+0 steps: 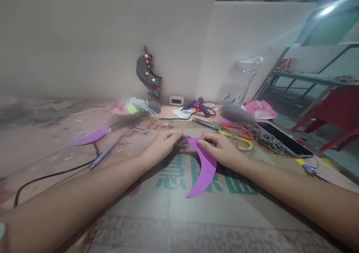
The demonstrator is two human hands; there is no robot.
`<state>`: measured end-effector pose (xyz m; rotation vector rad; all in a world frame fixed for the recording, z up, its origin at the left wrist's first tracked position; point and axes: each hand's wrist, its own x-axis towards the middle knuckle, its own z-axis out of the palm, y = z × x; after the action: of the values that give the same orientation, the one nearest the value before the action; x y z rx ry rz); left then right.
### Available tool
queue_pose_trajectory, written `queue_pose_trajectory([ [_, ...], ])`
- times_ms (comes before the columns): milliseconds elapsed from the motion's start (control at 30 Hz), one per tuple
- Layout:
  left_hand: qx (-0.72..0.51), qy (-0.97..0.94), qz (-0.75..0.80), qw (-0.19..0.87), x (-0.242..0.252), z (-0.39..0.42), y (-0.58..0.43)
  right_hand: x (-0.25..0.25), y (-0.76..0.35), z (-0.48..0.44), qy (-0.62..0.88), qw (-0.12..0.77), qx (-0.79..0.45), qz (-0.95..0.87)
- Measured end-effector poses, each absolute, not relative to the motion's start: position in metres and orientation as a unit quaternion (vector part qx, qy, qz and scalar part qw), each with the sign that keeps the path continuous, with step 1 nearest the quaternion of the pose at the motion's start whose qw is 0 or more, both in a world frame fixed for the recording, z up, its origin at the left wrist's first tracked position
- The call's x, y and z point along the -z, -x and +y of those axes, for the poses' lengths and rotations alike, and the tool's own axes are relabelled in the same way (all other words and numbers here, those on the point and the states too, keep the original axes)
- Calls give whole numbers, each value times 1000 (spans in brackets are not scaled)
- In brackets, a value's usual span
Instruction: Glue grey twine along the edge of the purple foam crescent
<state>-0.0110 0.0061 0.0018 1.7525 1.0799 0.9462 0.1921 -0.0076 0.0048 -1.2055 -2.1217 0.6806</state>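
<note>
A purple crescent-shaped foam piece (pixel 206 168) lies on a sheet of cardboard (pixel 174 204) with green print. My right hand (pixel 221 148) pinches the crescent's upper tip. My left hand (pixel 162 144) reaches toward the same tip with its fingers closed together, and something small and grey sits between the two hands. What the left fingers hold is too small to name.
A second purple crescent (pixel 92 136) and a black cable (pixel 56 174) lie at left. Scissors with orange and yellow handles (pixel 232 133), grey yarn (pixel 252 125), a blue glue gun (pixel 198 106), a dark tablet (pixel 286 140) and a yarn-wrapped moon decoration (pixel 147 71) surround the work area. A red chair (pixel 333 114) stands at right.
</note>
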Motion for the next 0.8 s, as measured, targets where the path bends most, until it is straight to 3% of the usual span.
queue_pose_trajectory([
  [800,-337,-740,407,416,7,6,14,-3,-193,-5,461,315,-236,-795],
])
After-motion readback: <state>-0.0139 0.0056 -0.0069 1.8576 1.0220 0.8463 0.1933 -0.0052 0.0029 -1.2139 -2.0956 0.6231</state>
